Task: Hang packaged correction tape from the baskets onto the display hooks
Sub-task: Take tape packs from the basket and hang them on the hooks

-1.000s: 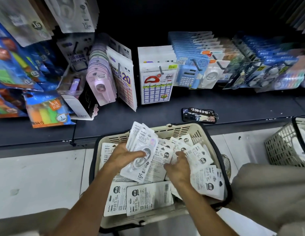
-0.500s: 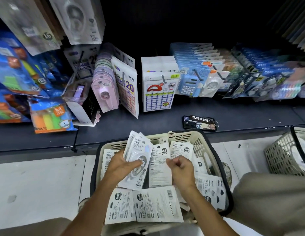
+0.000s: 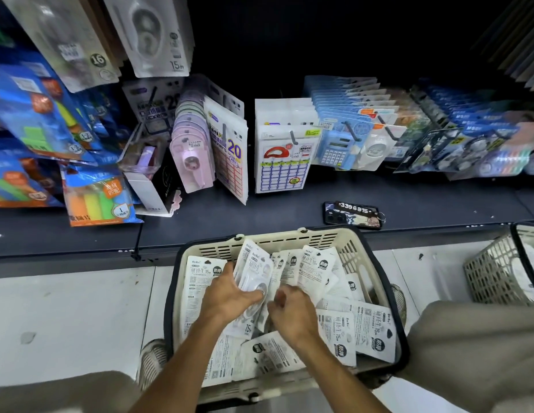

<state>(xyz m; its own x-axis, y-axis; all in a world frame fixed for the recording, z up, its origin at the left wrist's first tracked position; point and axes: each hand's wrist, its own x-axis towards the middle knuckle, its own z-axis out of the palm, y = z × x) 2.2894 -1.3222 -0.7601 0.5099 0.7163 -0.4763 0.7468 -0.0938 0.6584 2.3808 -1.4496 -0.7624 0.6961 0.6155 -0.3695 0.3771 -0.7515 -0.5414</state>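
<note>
Head view: left hand (image 3: 227, 299) grips a stack of correction tape packs (image 3: 255, 281), long axis toward 12 o'clock; right hand (image 3: 292, 315) curls onto packs in the basket (image 3: 361, 257).

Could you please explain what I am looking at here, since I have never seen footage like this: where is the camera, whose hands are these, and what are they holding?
The picture comes from a wide-angle camera worn on a person's head, looking forward and down, so the two bare arms are the wearer's own. Both hands reach into a beige basket that stands on the pale floor and is full of white correction tape packets. The left hand grips a small stack of packets, fanned upward. The right hand is curled among the loose packets; what it grips is hidden. Behind the basket, a dark shelf carries a phone, and stationery packs hang on display hooks above it. A second basket stands at the right.
</note>
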